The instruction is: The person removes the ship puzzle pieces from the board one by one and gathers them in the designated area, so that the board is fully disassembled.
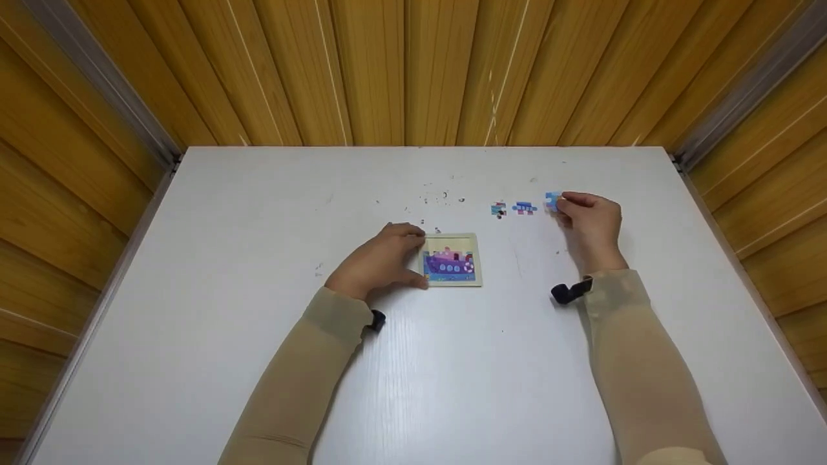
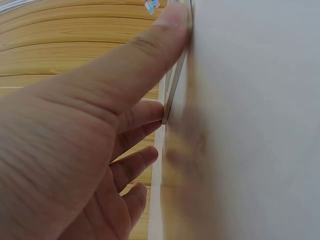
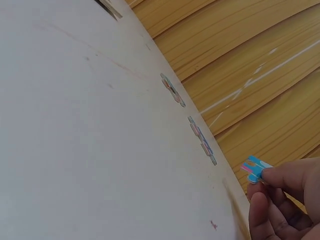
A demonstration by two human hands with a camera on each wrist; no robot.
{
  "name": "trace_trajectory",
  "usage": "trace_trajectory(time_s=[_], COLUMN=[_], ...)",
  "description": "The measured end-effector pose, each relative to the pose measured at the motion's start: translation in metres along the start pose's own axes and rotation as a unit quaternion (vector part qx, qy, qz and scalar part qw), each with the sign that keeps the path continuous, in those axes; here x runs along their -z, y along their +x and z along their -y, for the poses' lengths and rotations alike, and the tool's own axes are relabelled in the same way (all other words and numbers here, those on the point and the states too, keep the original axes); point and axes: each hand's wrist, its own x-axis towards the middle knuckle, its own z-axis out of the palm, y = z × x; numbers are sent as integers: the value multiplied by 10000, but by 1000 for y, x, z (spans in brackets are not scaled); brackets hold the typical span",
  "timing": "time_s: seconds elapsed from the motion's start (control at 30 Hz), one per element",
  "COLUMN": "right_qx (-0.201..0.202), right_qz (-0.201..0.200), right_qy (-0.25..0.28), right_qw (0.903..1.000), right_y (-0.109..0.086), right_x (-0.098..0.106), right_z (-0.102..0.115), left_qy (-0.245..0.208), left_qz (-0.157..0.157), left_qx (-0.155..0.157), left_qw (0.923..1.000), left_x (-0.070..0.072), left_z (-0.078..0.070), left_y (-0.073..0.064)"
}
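Observation:
A small puzzle frame [image 1: 479, 261] with a pale rim lies mid-table, showing a purple and pink ship picture and a bare yellowish strip along its top. My left hand [image 1: 384, 259] holds the frame by its left side, thumb at the near corner and fingertips at the far one. Between thumb and fingers, my right hand [image 1: 593, 226] pinches a blue puzzle piece [image 3: 257, 168] just above the table. Left of that hand lie two loose pieces, a blue and pink puzzle piece [image 1: 524, 208] and a teal, multicoloured puzzle piece [image 1: 498, 210].
The white table [image 1: 213, 290] has dark specks and scuffs beyond the frame. Wood-plank walls [image 1: 375, 71] stand behind it and at both sides. Black wrist straps [image 1: 563, 294] show at the sleeve cuffs.

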Motion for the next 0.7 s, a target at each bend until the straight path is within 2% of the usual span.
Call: trace_trajectory(time_s=[0.3,0.53,0.63,0.7], right_qx=[285,574,677,678], right_qz=[14,-74,-60,-33], right_qy=[-1094,-2148,-2434,-2485], right_qw=[9936,9750,9676,9662], right_y=[1,-3,-4,-4], right_x=[0,-1,0,0], right_z=[-4,-2,-1,0], left_qy=[-57,-30,-12,-5], left_qz=[37,2,-1,8], left_qx=[123,87,60,71], left_qw=[9999,10000,10000,10000], left_x=[-1,0,0,1], left_z=[0,-1,-2,-2], left_y=[1,0,0,-1])
